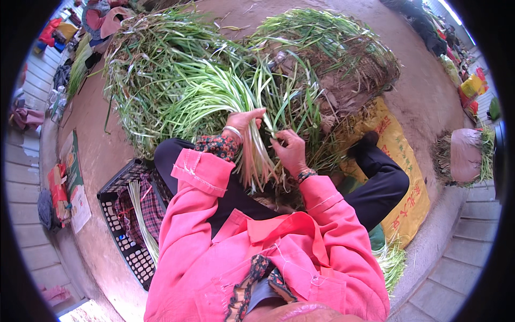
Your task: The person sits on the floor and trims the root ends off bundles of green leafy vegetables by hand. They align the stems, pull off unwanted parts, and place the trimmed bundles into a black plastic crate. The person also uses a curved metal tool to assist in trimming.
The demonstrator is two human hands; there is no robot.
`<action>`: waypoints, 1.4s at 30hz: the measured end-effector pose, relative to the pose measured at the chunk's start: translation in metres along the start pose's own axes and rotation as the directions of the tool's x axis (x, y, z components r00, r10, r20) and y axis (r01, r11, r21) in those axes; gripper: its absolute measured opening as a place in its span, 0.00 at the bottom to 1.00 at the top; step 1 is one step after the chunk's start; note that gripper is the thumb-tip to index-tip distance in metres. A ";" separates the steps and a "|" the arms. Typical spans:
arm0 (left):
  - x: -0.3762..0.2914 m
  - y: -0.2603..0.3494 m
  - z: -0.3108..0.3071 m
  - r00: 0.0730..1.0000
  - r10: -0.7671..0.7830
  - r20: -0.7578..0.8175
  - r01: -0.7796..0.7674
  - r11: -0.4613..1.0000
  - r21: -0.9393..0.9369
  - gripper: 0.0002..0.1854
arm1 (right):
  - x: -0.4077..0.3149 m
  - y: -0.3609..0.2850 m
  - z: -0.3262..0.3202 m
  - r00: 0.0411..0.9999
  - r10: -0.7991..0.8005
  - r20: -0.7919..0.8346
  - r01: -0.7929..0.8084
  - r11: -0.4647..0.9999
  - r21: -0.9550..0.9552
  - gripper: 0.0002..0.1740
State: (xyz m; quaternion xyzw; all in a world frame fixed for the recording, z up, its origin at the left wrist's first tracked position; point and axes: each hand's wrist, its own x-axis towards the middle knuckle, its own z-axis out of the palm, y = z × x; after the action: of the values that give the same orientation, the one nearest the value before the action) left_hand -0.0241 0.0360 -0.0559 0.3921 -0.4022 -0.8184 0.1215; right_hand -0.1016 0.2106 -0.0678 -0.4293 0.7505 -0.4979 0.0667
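Note:
My left hand, with a silver bangle at the wrist, is closed around a thick bunch of long green stalks. Their leafy ends fan up and to the left, and their pale, pinkish lower ends hang below the fist. My right hand is just right of the bunch, its thumb and forefinger pinching the pale end of a separate green stalk. That stalk reaches up past my left thumb. Behind both hands lies a large heap of loose green stalks with dry, brownish leaves among them.
A second bundle of stalks lies beyond, at the right. A black plastic crate with checked cloth and pale stalks stands left of me. A yellow woven sack lies under my right foot's side, near more trimmed-looking stalks. Another person sits top left.

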 end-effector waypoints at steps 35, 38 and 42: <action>-0.023 0.021 -0.003 0.908 0.336 -0.252 -0.334 0.941 0.051 0.07 | -0.022 0.109 -0.037 0.500 0.863 -0.071 -0.674 0.439 0.594 0.12; -0.029 0.023 -0.011 0.923 0.353 -0.153 -0.361 0.932 -0.028 0.06 | -0.005 0.089 -0.051 0.774 0.627 -0.085 -0.617 0.778 0.118 0.18; -0.040 0.024 -0.011 0.923 0.367 -0.119 -0.365 0.930 0.035 0.06 | 0.033 0.026 -0.054 0.842 0.391 0.371 -0.515 0.787 0.340 0.24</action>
State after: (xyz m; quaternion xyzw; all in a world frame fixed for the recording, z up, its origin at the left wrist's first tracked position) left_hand 0.0077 0.0348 -0.0205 0.3607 -0.4648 -0.7531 0.2944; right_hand -0.1657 0.2280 -0.0510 -0.2751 0.6873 -0.5524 0.3831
